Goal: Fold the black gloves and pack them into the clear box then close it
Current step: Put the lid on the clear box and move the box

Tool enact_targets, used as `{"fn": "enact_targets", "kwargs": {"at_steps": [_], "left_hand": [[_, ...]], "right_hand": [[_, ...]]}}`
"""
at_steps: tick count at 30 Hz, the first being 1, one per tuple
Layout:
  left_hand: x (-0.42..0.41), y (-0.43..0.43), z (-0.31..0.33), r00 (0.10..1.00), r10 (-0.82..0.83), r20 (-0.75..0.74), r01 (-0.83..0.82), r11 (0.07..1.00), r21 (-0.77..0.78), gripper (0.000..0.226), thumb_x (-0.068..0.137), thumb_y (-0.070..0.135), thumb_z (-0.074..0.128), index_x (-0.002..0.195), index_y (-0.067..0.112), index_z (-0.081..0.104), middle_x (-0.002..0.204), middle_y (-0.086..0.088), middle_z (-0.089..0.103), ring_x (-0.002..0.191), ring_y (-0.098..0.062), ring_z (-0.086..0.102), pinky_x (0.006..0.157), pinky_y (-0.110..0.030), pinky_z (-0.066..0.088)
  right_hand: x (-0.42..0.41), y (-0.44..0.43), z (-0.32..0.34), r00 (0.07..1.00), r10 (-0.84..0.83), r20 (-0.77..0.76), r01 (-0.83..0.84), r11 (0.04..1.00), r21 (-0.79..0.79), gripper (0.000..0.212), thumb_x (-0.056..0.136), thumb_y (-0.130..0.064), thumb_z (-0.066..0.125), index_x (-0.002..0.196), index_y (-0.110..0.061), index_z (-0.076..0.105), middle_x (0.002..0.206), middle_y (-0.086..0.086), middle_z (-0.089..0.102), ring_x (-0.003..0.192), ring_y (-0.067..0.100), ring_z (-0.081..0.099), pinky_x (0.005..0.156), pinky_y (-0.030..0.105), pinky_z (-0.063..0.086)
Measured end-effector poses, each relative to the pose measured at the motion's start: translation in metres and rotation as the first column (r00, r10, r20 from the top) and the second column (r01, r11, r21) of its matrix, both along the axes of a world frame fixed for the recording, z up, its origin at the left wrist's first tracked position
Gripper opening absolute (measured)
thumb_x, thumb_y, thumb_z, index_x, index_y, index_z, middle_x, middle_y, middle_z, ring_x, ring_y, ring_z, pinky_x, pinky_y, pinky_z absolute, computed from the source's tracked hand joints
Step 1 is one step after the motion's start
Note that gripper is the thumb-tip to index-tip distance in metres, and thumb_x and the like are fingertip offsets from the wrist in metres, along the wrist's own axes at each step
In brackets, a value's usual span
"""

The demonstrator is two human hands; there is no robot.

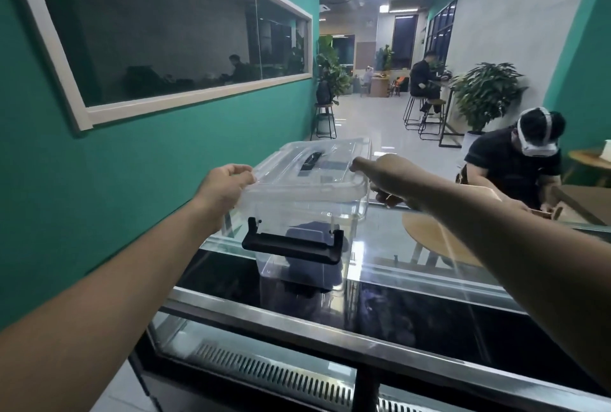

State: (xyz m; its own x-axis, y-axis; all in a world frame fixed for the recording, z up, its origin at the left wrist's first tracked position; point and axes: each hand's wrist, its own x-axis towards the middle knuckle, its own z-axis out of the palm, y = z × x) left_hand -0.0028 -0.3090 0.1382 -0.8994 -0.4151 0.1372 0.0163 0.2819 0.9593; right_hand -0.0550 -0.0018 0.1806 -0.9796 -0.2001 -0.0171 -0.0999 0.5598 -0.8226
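**On the glass table, lid held over the box**

On the glass-topped table [413, 282] ahead of me stands the clear box [297, 239], with its black handle [291, 248] hanging down the near wall. Through that wall I can see the black gloves [310, 246] lying as a dark bundle on the bottom of the box; how neatly they are folded I cannot tell.

Both my arms reach forward to the clear lid [314, 167], which sits across the top of the box, tilted a little with its far edge higher. My left hand [224, 185] is curled around the lid's left corner, fingers closed on the rim. My right hand [383, 177] grips the lid's right edge, thumb on top and the other fingers tucked below. Whether the lid is fully seated on the rim I cannot make out.

Beyond the table, to the right, a person in a dark shirt [515, 160] bends forward wearing a white headset. A green wall [165, 160] runs along the left side.
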Motion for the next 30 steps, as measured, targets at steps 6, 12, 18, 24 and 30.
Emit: {"fn": "enact_targets", "kwargs": {"at_steps": [6, 12, 18, 24, 30], "left_hand": [[0.004, 0.004, -0.003, 1.0, -0.008, -0.011, 0.009, 0.999, 0.033, 0.024, 0.102, 0.015, 0.07, 0.125, 0.015, 0.07, 0.111, -0.007, 0.073, 0.077, -0.017, 0.065, 0.06, -0.028, 0.053], [0.006, 0.006, -0.011, 1.0, -0.017, -0.024, 0.016, 0.998, -0.053, 0.025, 0.104, 0.011, 0.067, 0.129, 0.015, 0.067, 0.097, -0.001, 0.067, 0.074, -0.013, 0.063, 0.05, -0.016, 0.049], [0.002, -0.004, -0.012, 1.0, -0.012, -0.016, 0.01, 0.994, -0.109, 0.025, 0.097, 0.022, 0.076, 0.123, 0.024, 0.074, 0.107, -0.006, 0.077, 0.079, -0.018, 0.068, 0.069, -0.03, 0.05], [-0.005, -0.008, -0.011, 1.0, -0.004, 0.026, 0.006, 0.997, -0.078, 0.027, 0.089, 0.02, 0.083, 0.115, 0.026, 0.078, 0.103, -0.01, 0.079, 0.073, -0.022, 0.06, 0.067, -0.034, 0.049], [-0.01, -0.024, -0.009, 0.996, 0.038, 0.077, -0.03, 0.994, -0.102, 0.02, 0.094, 0.024, 0.081, 0.112, 0.031, 0.079, 0.111, -0.008, 0.075, 0.067, -0.016, 0.051, 0.062, -0.029, 0.043]], "right_hand": [[0.004, 0.003, -0.015, 0.998, -0.012, -0.068, 0.022, 0.989, 0.144, 0.047, 0.099, -0.052, 0.057, 0.085, -0.007, 0.061, 0.074, 0.012, 0.058, 0.061, 0.026, 0.054, 0.059, 0.031, 0.042], [0.007, 0.006, -0.025, 0.999, -0.011, -0.033, 0.015, 0.991, 0.133, 0.044, 0.098, -0.05, 0.059, 0.09, -0.006, 0.058, 0.08, 0.013, 0.057, 0.063, 0.028, 0.057, 0.059, 0.031, 0.043], [0.005, 0.008, -0.031, 0.991, 0.016, 0.13, -0.013, 1.0, -0.027, 0.037, 0.1, -0.046, 0.059, 0.097, -0.009, 0.058, 0.076, 0.009, 0.05, 0.06, 0.024, 0.048, 0.057, 0.029, 0.039], [0.002, 0.003, -0.036, 0.977, -0.072, 0.203, 0.113, 0.974, -0.195, 0.05, 0.11, -0.055, 0.042, 0.087, -0.011, 0.052, 0.071, 0.007, 0.047, 0.059, 0.02, 0.044, 0.056, 0.029, 0.036], [0.004, 0.0, -0.031, 0.873, 0.088, 0.479, 0.132, 0.904, -0.407, 0.04, 0.106, -0.045, 0.053, 0.083, -0.013, 0.05, 0.054, 0.002, 0.046, 0.041, 0.014, 0.038, 0.038, 0.021, 0.032]]}}
